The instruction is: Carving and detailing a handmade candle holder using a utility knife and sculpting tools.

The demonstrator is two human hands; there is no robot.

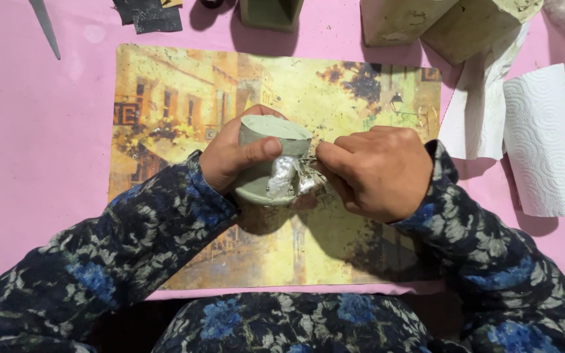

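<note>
My left hand (233, 155) grips a small grey-green clay pot (266, 134), thumb pressed across its side, holding it tilted above a yellow picture placemat (178, 98). A crumpled piece of clear shiny film or tape (284, 175) clings to the pot's side. My right hand (377, 171) pinches the other end of that shiny film right against the pot, fingers curled closed. Both arms wear dark sleeves with a blue flower print.
The placemat lies on a pink tabletop (34, 144). At the back stand a green square container (271, 13) and two blocky clay pieces (449, 23). A paper towel roll (547, 140) and loose tissue (475, 111) lie at right; dark sandpaper scraps (153, 14) sit at the back left.
</note>
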